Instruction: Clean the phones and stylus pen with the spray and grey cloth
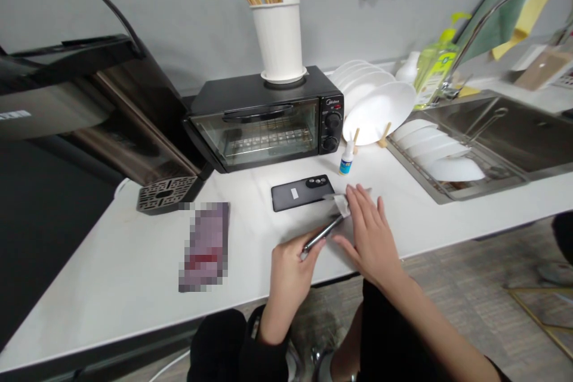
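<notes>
My left hand [293, 268] is closed around a slim, dark, pen-like thing with a shiny side [324, 234], which slants up toward my right hand. My right hand [369, 233] has its fingers stretched forward over the counter, fingertips at a small crumpled white piece [342, 204] by the tip of the dark thing. Whether that piece is paper or plastic I cannot tell. Just beyond lies a dark phone or phone case [304, 192], camera side up, bearing a small white label. A small white bottle with a blue label [345, 161] stands behind it.
A black toaster oven [268, 131] carries a white cup of chopsticks [280, 42]. White plates [380, 110] stand in a rack beside the metal sink [505, 182], which holds dishes. A dark machine [134, 125] is at left, near a pixelated purple item [208, 239].
</notes>
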